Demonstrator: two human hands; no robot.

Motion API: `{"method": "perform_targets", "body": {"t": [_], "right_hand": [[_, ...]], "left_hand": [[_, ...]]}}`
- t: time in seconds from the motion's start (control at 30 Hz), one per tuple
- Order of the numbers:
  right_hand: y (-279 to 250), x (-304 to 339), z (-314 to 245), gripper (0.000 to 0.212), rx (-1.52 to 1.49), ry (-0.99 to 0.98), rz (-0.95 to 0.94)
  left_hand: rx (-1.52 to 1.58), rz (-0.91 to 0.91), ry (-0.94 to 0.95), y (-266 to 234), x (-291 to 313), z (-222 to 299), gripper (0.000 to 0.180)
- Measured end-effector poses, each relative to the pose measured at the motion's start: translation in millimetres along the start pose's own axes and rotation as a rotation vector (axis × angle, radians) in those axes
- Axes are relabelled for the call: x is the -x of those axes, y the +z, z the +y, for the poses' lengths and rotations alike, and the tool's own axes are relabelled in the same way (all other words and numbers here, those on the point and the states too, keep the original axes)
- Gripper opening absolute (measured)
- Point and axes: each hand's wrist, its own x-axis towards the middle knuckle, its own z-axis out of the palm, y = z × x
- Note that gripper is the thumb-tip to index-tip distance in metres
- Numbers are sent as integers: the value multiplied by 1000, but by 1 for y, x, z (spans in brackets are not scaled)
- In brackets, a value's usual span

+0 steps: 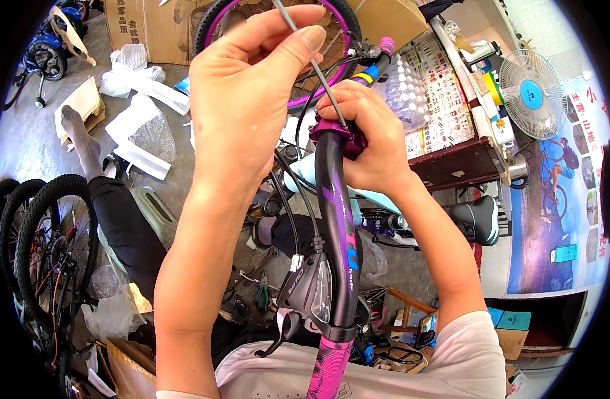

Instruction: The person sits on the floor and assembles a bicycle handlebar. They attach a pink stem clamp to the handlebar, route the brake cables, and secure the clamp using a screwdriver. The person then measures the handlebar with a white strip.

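Observation:
My left hand [242, 110] pinches a long thin metal hex key [323, 78] between thumb and fingers; its upper end runs out of view. The key's lower end meets the purple stem clamp [328, 128] on a bicycle handlebar [333, 179]. My right hand [378, 136] is wrapped round the stem clamp from the right, its fingertips beside the key. Black with purple marks, the bar runs toward me, ending in a pink and black grip [329, 366]. A shifter [305, 286] and a brake lever [288, 332] sit near that grip. Bolt heads are hidden.
Beyond stands a wheel with a purple rim [348, 33]. At right are a cabinet [451, 163] and a fan [531, 94]. Several black tyres [55, 246] stand at left, near a trousered leg [128, 219]. Packing foam [142, 130] and pliers [262, 296] lie on the floor.

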Motion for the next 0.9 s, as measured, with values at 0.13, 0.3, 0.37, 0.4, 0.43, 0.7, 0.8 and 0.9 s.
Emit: {"method": "perform_targets", "body": {"t": [0.13, 0.3, 0.37, 0.4, 0.43, 0.7, 0.8, 0.9], "right_hand": [[2, 0, 0, 38, -9, -5, 1], [0, 2, 1, 39, -2, -9, 7], [0, 0, 0, 39, 7, -4, 3], [1, 0, 1, 39, 7, -4, 3], [1, 0, 1, 39, 5, -3, 1], [1, -1, 0, 40, 8, -4, -5], [3, -2, 0, 40, -5, -14, -4], [1, -1, 1, 39, -10, -31, 20]], "left_hand": [[89, 22, 12, 10, 5, 13, 36], [298, 16, -69, 13, 1, 4, 33], [188, 21, -35, 10, 2, 3, 35], [62, 28, -18, 9, 2, 5, 36], [63, 29, -19, 12, 3, 9, 36], [191, -102, -161, -1, -2, 25, 30], [215, 9, -133, 2, -5, 9, 26], [286, 109, 34, -6, -9, 36, 26]]}}
